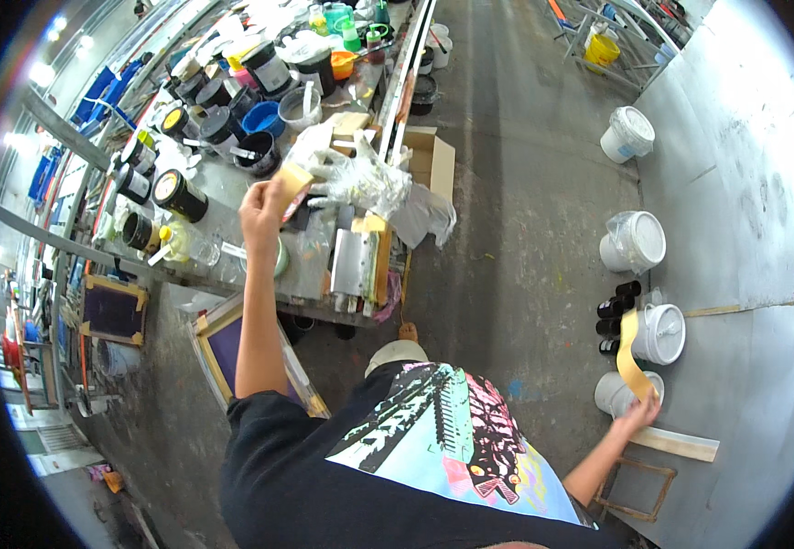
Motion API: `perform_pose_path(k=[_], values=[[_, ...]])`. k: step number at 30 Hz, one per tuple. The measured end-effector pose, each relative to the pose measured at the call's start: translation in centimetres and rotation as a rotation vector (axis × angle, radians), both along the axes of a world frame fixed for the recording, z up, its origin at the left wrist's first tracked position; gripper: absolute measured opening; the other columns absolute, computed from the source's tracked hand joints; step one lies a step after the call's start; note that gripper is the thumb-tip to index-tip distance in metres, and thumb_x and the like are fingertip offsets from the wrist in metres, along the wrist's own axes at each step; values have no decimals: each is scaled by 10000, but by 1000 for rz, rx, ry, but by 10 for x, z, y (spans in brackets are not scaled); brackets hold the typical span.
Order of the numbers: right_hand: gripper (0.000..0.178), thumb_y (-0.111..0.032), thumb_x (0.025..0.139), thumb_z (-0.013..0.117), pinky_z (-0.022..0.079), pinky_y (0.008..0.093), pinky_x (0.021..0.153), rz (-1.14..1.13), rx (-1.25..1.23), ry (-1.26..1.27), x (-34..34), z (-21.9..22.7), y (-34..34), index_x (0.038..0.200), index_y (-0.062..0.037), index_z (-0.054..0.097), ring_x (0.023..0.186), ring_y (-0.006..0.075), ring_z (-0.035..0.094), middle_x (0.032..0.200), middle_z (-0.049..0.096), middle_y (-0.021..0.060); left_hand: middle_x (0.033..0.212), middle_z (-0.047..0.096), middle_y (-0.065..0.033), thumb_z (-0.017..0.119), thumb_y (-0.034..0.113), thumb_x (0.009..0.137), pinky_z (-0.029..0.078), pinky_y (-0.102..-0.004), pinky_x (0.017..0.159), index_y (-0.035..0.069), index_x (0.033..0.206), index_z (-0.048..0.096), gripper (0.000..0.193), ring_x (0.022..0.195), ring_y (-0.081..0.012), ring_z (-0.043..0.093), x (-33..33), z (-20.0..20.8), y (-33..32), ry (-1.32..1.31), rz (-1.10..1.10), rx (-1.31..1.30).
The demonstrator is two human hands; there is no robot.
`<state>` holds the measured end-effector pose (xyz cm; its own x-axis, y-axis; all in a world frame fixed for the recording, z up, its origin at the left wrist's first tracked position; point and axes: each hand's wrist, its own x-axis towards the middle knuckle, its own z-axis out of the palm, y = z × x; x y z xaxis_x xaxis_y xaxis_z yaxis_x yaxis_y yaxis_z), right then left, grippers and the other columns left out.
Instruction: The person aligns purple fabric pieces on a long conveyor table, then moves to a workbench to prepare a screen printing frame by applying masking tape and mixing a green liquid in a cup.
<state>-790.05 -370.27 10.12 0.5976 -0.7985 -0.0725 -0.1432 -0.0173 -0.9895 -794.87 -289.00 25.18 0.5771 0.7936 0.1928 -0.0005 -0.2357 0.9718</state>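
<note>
My left hand (261, 216) is raised over the front of the cluttered workbench, its fingers closed on a roll of tan tape (295, 184). White crumpled gloves (366, 183) lie just to the right of that roll. Far out on the right, my right hand (636, 419) pinches the lower end of a loose strip of tan tape (631, 357). The strip curls upward from the fingers, in front of white buckets. No tape shows running between the two hands.
Dark ink jars (181, 195) and tubs crowd the workbench (247, 199). A cardboard box (429, 163) stands at its right side. Framed screens (223, 343) lean below left. Lidded white buckets (633, 242) line the right wall, with an empty wooden frame (662, 494) near them.
</note>
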Motion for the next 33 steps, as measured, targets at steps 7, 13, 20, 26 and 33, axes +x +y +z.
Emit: perform_pose_path(k=[7, 13, 20, 26, 33], values=[[252, -102, 945, 693, 479, 381, 955, 247, -784, 154, -29, 8, 7, 1158, 11, 617, 1049, 254, 617, 1151, 663, 124, 1123, 710, -110, 758, 330, 836, 459, -520, 970, 125, 1228, 697, 447, 1084, -279, 653, 157, -57, 75, 547, -87, 695], [215, -36, 866, 706, 473, 438, 925, 465, -843, 368, -61, 32, 106, 1074, -23, 654, 1051, 320, 588, 1112, 588, 146, 1390, 583, -46, 678, 277, 899, 207, -771, 1122, 200, 1275, 663, 384, 1352, -248, 510, 245, -132, 149, 864, -45, 1019], [160, 15, 848, 695, 517, 364, 703, 705, -647, 434, -79, 73, 145, 1007, -5, 685, 750, 217, 612, 879, 617, 96, 1249, 628, -172, 796, 242, 845, 449, -486, 990, 100, 1235, 644, 442, 1146, -377, 588, 210, -103, 18, 74, -173, 993], [190, -71, 855, 751, 528, 353, 715, 1349, -512, 242, -50, 159, 233, 1041, -47, 720, 797, 204, 656, 851, 674, 103, 1413, 587, -133, 900, 329, 751, 409, -437, 1132, 69, 1418, 546, 799, 1336, -276, 534, 56, -4, -232, -136, -996, 349], [295, -109, 874, 757, 501, 372, 786, 1660, -687, -222, -54, 225, 268, 1167, -129, 727, 788, 242, 648, 879, 697, 71, 1216, 714, -147, 764, 423, 904, 486, -388, 1001, 34, 1390, 571, 652, 1161, -272, 659, -73, -59, -330, 138, -1392, -40]])
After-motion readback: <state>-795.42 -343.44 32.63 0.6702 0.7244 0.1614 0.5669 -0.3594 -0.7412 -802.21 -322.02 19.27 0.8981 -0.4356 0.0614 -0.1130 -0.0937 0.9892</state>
